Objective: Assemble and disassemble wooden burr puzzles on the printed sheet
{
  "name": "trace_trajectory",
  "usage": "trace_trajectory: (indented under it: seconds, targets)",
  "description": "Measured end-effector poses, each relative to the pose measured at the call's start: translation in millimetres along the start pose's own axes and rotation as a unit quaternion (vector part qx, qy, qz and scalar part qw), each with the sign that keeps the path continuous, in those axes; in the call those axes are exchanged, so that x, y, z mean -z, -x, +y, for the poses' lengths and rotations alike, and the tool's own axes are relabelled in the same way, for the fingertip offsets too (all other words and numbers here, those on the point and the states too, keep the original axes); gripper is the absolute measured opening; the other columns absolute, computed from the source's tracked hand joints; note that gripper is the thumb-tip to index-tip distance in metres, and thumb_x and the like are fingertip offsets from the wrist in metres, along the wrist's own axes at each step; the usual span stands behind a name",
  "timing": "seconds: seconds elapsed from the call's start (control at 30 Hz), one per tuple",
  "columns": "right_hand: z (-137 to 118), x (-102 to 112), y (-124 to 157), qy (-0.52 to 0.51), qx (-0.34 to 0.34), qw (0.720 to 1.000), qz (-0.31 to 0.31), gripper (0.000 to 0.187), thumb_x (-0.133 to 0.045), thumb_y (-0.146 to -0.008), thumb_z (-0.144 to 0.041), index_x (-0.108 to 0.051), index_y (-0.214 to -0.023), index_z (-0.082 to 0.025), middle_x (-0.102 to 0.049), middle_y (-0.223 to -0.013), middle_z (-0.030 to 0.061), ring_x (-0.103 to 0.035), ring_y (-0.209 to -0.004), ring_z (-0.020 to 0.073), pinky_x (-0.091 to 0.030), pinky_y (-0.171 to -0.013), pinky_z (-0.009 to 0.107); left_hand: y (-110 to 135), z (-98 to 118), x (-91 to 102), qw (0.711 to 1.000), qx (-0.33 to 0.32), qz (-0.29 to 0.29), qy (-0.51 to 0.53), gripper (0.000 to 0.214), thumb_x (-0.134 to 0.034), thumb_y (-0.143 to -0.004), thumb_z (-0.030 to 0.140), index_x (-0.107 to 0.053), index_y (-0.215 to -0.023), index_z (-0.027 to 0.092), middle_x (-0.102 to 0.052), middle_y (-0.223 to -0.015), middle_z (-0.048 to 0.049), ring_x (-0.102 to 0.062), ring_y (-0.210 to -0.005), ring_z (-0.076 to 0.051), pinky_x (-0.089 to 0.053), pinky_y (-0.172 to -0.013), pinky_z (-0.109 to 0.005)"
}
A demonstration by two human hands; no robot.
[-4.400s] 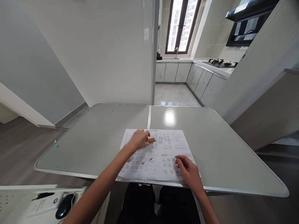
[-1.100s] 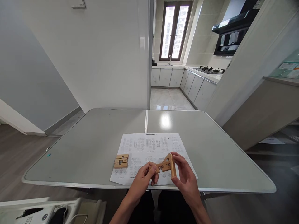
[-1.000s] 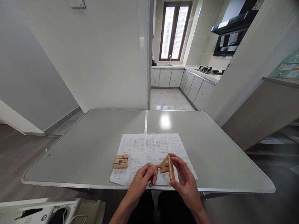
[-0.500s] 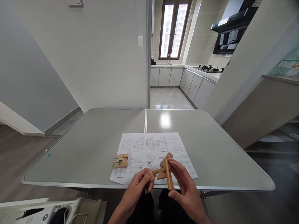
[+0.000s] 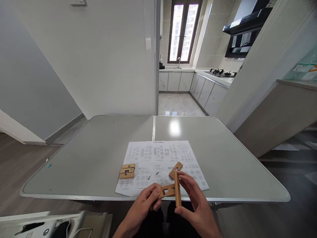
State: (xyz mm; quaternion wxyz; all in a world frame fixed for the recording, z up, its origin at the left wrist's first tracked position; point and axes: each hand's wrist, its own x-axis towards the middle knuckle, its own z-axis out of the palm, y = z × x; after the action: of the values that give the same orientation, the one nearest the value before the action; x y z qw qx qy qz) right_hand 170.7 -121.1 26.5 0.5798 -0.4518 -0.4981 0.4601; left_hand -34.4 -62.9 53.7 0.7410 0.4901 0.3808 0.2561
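Observation:
Between thumb and fingers, my left hand (image 5: 146, 201) pinches the left end of a flat notched wooden puzzle piece (image 5: 170, 190). My right hand (image 5: 195, 201) grips a second wooden puzzle piece (image 5: 177, 190), turned edge-on, by its top and bottom ends. The two pieces meet at the right end of the notched one; whether they interlock I cannot tell. Just behind them a loose wooden piece (image 5: 174, 170) lies slanted on the printed sheet (image 5: 146, 165). At the sheet's left side several wooden pieces (image 5: 127, 171) sit close together in a stack-like row.
The grey folding table (image 5: 237, 165) has a seam down its middle. Near its left edge lies a small teal bit (image 5: 49, 165). A white container (image 5: 42, 228) with cables and a box stands low at the left. Beyond the table a doorway opens onto a kitchen.
Both hands and the two held pieces have come slightly lower and nearer to me. The edge-on piece now stands more upright. The pieces on the sheet have stayed put.

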Motion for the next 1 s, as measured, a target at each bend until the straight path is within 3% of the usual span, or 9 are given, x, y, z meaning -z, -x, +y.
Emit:
trace_trajectory:
  seconds: [0.27,0.37,0.47,0.57,0.8,1.0]
  targets:
    - [-8.1,-7.2,-0.9,-0.003,-0.021,0.999,-0.038,0.077,-0.095,-0.068,-0.041,-0.059,-0.136,-0.034,-0.054,-0.151,0.0073,-0.049,-0.141,0.0345,-0.042,-0.118,0.047,1.0,13.3,-11.3,0.999,-0.002,-0.042,0.006,0.04,-0.058,-0.097,0.058,-0.055,-0.089,0.019,-0.033,-0.069,0.0077,-0.024,-0.061,-0.011,-0.028,-0.06,-0.024]
    - [-7.6,-14.0,-1.1,-0.016,-0.005,0.999,-0.036,0.075,-0.095,-0.066,-0.046,-0.062,-0.132,-0.032,-0.055,-0.148,0.0092,-0.051,-0.139,0.0359,-0.045,-0.115,0.047,2.7,10.5,-17.9,1.0,0.004,-0.026,0.016,0.04,-0.059,-0.095,0.06,-0.057,-0.094,0.019,-0.036,-0.07,0.007,-0.028,-0.063,-0.011,-0.031,-0.061,-0.022]
    - [-7.4,-17.1,-0.4,-0.03,-0.01,0.999,-0.032,0.078,-0.095,-0.066,-0.047,-0.059,-0.134,-0.033,-0.056,-0.147,0.0091,-0.051,-0.139,0.0352,-0.046,-0.114,0.046,6.4,8.2,-21.9,1.0,0.009,0.011,-0.005,0.043,-0.06,-0.093,0.063,-0.062,-0.096,0.02,-0.049,-0.077,0.0034,-0.042,-0.067,-0.012,-0.04,-0.066,-0.022]
    - [-10.7,-17.7,-0.6,-0.034,-0.023,0.998,-0.04,0.082,-0.095,-0.065,-0.047,-0.057,-0.136,-0.034,-0.055,-0.148,0.0088,-0.052,-0.138,0.0346,-0.045,-0.115,0.047,11.1,10.3,-24.2,0.998,0.003,0.047,-0.033,0.045,-0.06,-0.091,0.066,-0.069,-0.102,0.023,-0.064,-0.096,-0.0027,-0.058,-0.091,-0.019,-0.05,-0.083,-0.027]
    - [-17.7,-18.3,-3.2,-0.047,-0.024,0.997,-0.059,0.081,-0.094,-0.067,-0.051,-0.056,-0.136,-0.035,-0.053,-0.151,0.0083,-0.049,-0.142,0.0338,-0.045,-0.115,0.046,17.7,17.8,-29.4,0.996,0.012,0.064,-0.056,0.049,-0.054,-0.094,0.068,-0.07,-0.117,0.028,-0.072,-0.109,-0.0043,-0.064,-0.106,-0.023,-0.052,-0.097,-0.032]
    - [-11.2,-19.4,-1.3,-0.039,0.006,0.997,-0.065,0.08,-0.093,-0.067,-0.052,-0.055,-0.135,-0.035,-0.052,-0.151,0.0083,-0.046,-0.144,0.0339,-0.044,-0.116,0.046,23.8,20.2,-31.7,0.989,-0.002,0.086,-0.12,0.046,-0.047,-0.099,0.064,-0.069,-0.112,0.026,-0.073,-0.109,-0.0035,-0.065,-0.103,-0.021,-0.051,-0.099,-0.029]
